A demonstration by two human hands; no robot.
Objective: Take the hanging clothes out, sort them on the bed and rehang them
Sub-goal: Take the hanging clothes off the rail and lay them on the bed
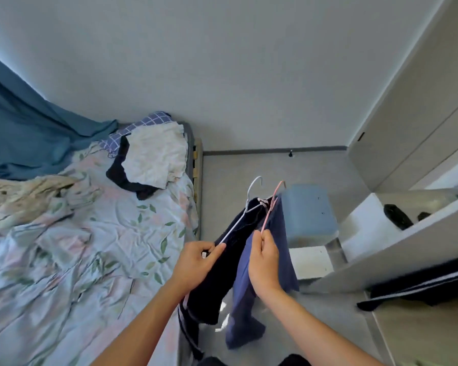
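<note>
The left hand (193, 262) pinches a white wire hanger (238, 223) bearing dark navy trousers (222, 273), the right hand (265, 262) a pink hanger (271, 207) bearing blue trousers (246, 286), just right of the floral-sheeted bed (103, 247); keeping them apart should ease laying each down separately.

A teal curtain (24, 133) hangs at the left, against the plain wall (222, 62). On the grey floor (249, 167) sits a blue stool (308, 210) — just beside a white box (311, 261). A small black doorstop (290, 153) sticks out from the skirting board.
</note>
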